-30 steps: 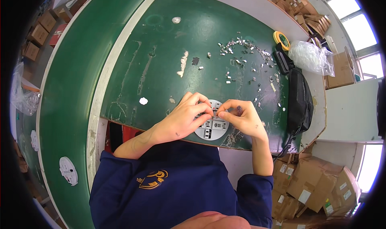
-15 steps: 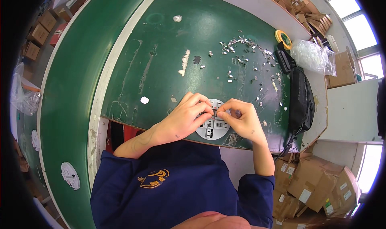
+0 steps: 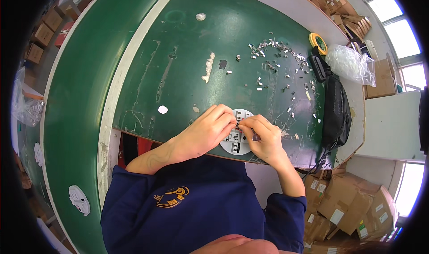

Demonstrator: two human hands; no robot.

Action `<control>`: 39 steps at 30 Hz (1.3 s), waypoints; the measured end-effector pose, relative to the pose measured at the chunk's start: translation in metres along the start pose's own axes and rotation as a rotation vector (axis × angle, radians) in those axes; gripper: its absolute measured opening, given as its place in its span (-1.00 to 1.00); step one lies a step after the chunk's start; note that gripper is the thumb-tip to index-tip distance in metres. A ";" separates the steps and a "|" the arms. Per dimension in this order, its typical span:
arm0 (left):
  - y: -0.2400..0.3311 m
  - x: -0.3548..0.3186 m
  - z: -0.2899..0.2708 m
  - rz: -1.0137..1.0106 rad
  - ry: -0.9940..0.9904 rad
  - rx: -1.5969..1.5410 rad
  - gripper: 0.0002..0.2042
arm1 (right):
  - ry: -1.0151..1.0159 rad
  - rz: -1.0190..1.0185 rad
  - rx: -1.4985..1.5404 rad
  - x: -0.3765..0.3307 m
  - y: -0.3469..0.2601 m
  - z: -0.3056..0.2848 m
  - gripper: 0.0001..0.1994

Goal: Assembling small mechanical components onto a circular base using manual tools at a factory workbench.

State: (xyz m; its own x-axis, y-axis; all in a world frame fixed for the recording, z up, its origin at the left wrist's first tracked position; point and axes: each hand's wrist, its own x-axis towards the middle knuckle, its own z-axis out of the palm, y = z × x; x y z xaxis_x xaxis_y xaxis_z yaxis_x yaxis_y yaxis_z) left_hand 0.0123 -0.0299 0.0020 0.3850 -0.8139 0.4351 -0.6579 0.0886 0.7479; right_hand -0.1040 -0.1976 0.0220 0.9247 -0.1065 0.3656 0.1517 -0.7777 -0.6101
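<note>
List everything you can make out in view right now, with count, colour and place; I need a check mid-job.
Slotted disc: one, pale grey, under the hands at the table's near edge
Small parts: many, white, silvery and dark, scattered mostly right of table centre
Worktable: one, green, centre
Tape roll: one, yellow, far right corner
Black bag: one, table's right edge
Clear plastic bags: at least two, far right corner and far left
White disc: one, green surface at left
White scrap: one, left of the hands
Cardboard boxes: many, brown, right side and upper left
Windows: several panes, bright white, right
Shirt: one, navy, worn
Hands: two, bare, left and right, fingertips meeting over the slotted disc
</note>
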 end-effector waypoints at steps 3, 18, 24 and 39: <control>0.000 0.000 0.001 -0.017 -0.004 -0.004 -0.87 | -0.017 -0.047 -0.089 0.000 -0.004 0.001 -0.87; 0.000 -0.006 0.000 -0.112 -0.061 -0.010 -0.66 | -0.095 0.339 0.165 0.030 -0.022 -0.029 -0.80; 0.010 -0.006 -0.001 -0.060 -0.096 0.131 -0.10 | 0.238 0.104 1.158 0.040 -0.010 -0.010 -0.50; 0.002 -0.010 0.004 -0.070 -0.167 0.224 -0.01 | 0.043 0.126 1.221 0.040 -0.007 0.005 -0.49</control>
State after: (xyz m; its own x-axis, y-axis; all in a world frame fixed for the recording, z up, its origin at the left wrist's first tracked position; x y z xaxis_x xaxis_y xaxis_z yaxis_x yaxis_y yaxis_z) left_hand 0.0040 -0.0238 -0.0032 0.3353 -0.8983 0.2839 -0.7673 -0.0856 0.6356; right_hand -0.0660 -0.1935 0.0374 0.9476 -0.1773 0.2656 0.3113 0.3278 -0.8920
